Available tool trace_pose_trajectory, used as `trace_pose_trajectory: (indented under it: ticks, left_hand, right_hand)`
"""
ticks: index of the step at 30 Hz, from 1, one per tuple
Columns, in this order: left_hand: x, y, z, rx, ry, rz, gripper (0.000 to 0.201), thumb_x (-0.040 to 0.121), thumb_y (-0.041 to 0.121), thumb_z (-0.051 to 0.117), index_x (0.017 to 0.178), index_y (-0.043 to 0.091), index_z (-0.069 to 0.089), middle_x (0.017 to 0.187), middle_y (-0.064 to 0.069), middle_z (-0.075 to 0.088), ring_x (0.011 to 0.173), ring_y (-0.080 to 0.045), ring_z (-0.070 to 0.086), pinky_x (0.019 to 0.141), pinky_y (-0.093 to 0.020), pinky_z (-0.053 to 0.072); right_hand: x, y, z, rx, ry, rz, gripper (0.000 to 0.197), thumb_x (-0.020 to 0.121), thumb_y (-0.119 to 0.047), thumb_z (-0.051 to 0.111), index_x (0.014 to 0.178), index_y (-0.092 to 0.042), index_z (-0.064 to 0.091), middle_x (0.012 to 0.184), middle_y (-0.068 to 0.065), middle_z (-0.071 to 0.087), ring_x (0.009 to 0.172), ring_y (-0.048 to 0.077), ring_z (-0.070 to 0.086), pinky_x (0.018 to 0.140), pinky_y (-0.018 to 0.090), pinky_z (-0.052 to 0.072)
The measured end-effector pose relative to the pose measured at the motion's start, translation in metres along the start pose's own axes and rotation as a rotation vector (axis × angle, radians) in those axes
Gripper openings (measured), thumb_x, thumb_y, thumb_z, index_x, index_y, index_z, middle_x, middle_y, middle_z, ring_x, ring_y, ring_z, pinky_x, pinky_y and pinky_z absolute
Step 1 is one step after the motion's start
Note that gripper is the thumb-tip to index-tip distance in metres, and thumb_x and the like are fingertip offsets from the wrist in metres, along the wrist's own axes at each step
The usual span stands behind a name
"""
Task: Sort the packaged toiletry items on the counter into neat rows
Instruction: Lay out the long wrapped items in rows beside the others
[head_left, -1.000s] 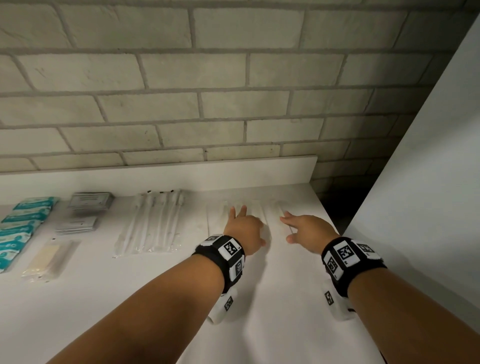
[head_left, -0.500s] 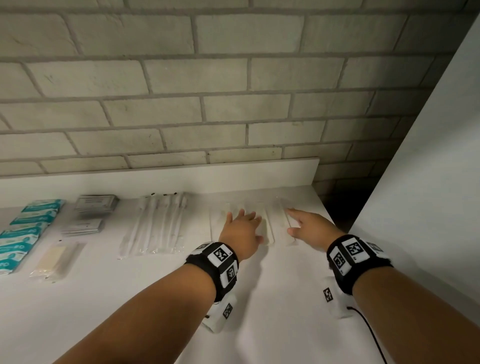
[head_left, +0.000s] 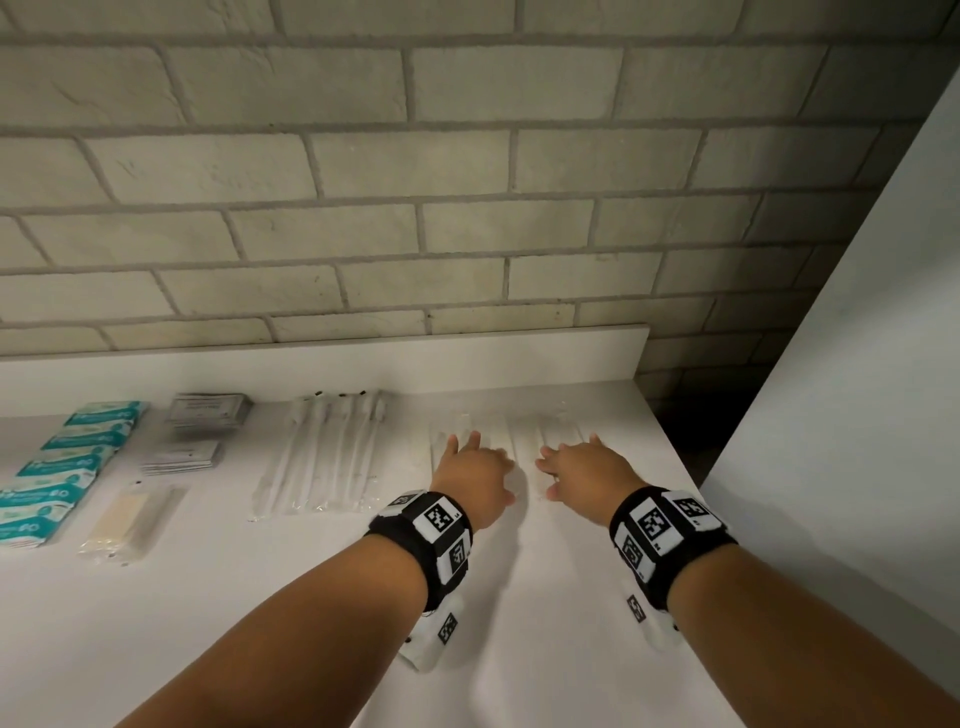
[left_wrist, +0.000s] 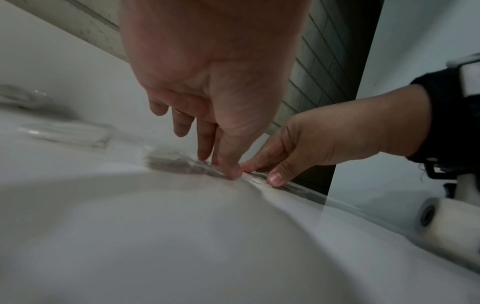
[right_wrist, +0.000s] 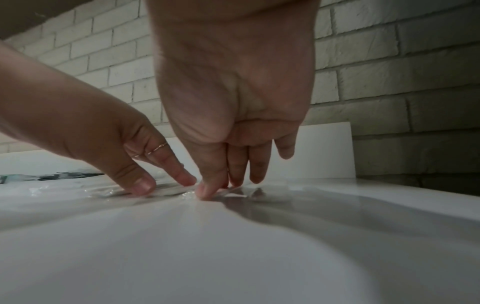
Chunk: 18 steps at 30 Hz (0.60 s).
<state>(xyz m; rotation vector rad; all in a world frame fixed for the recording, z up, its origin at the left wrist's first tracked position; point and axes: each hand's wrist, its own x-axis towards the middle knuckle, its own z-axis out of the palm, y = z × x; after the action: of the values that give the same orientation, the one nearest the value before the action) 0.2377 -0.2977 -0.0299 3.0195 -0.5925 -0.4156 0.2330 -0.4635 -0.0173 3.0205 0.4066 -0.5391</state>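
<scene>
Two flat clear-wrapped white packets lie side by side at the back right of the white counter (head_left: 519, 597). My left hand (head_left: 467, 460) lies on the left packet (head_left: 496, 434) with straight fingers. My right hand (head_left: 574, 460) presses the right packet (head_left: 558, 426) the same way. In the left wrist view the left fingertips (left_wrist: 228, 172) touch crinkled clear wrap, and the right hand's thumb (left_wrist: 276, 178) sits just beside them. The right wrist view shows the right fingertips (right_wrist: 205, 191) on the wrap with the left hand (right_wrist: 145, 181) close by. Neither hand grips anything.
Further left lie a row of long clear-wrapped sticks (head_left: 332, 457), two piles of grey sachets (head_left: 208, 410), a column of teal packets (head_left: 62, 467) and a beige item in a clear bag (head_left: 130, 519). A brick wall stands behind and a white panel (head_left: 857, 364) to the right.
My right hand has slid left toward my left hand, so the thumbs now nearly meet. Both hands stay flat on the clear packets.
</scene>
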Motion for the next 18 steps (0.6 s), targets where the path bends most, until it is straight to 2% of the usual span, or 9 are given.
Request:
trace_pose_trajectory:
  ticks: [2, 5, 8, 11, 14, 18]
  left_hand:
    - [-0.004, -0.005, -0.001, -0.041, 0.052, -0.025, 0.053, 0.098, 0.032, 0.042, 0.149, 0.018, 0.031, 0.157, -0.001, 0.026, 0.148, -0.025, 0.008, 0.119, -0.046, 0.001]
    - [-0.009, -0.022, 0.0, -0.007, 0.134, -0.071, 0.051, 0.099, 0.026, 0.04, 0.148, 0.017, 0.03, 0.157, 0.0, 0.027, 0.147, -0.027, 0.013, 0.118, -0.047, 0.004]
    - [-0.012, -0.036, 0.001, 0.081, 0.06, -0.102, 0.05, 0.097, 0.03, 0.042, 0.146, 0.019, 0.036, 0.154, 0.001, 0.033, 0.147, -0.03, 0.01, 0.118, -0.05, 0.003]
    - [-0.012, -0.035, 0.003, 0.069, 0.014, -0.111, 0.051, 0.097, 0.033, 0.043, 0.146, 0.021, 0.037, 0.154, 0.002, 0.034, 0.148, -0.029, 0.007, 0.118, -0.048, 0.0]
    - [-0.013, -0.034, 0.003, 0.037, 0.038, -0.082, 0.05, 0.097, 0.035, 0.044, 0.144, 0.02, 0.039, 0.152, 0.001, 0.038, 0.148, -0.027, 0.009, 0.119, -0.046, 0.002]
    - [-0.016, -0.041, 0.003, -0.002, 0.137, -0.093, 0.052, 0.098, 0.033, 0.043, 0.146, 0.015, 0.034, 0.153, -0.001, 0.035, 0.146, -0.024, 0.018, 0.119, -0.043, 0.008]
  right_hand:
    - [-0.004, -0.002, 0.0, 0.008, 0.027, -0.002, 0.05, 0.099, -0.027, 0.045, 0.148, -0.022, 0.035, 0.155, 0.002, 0.034, 0.139, 0.021, 0.036, 0.12, 0.044, 0.008]
    - [-0.009, -0.013, -0.005, 0.028, 0.08, -0.038, 0.05, 0.1, -0.025, 0.041, 0.149, -0.02, 0.031, 0.157, -0.001, 0.029, 0.141, 0.017, 0.032, 0.121, 0.045, 0.008]
    - [-0.006, -0.03, -0.007, -0.038, 0.027, -0.103, 0.049, 0.102, -0.028, 0.037, 0.15, -0.019, 0.029, 0.158, -0.001, 0.026, 0.143, 0.018, 0.029, 0.12, 0.049, 0.006]
    - [-0.001, -0.039, -0.003, -0.113, -0.047, -0.123, 0.048, 0.102, -0.029, 0.034, 0.15, -0.02, 0.031, 0.159, -0.001, 0.026, 0.141, 0.021, 0.034, 0.12, 0.051, 0.004]
    - [-0.003, -0.041, -0.004, -0.127, -0.05, -0.105, 0.048, 0.102, -0.023, 0.033, 0.15, -0.023, 0.031, 0.158, -0.001, 0.028, 0.138, 0.022, 0.037, 0.12, 0.05, 0.003]
    - [-0.005, -0.049, -0.006, -0.067, 0.053, -0.116, 0.054, 0.097, -0.01, 0.036, 0.149, -0.023, 0.031, 0.155, -0.002, 0.034, 0.139, 0.019, 0.037, 0.12, 0.049, 0.004]
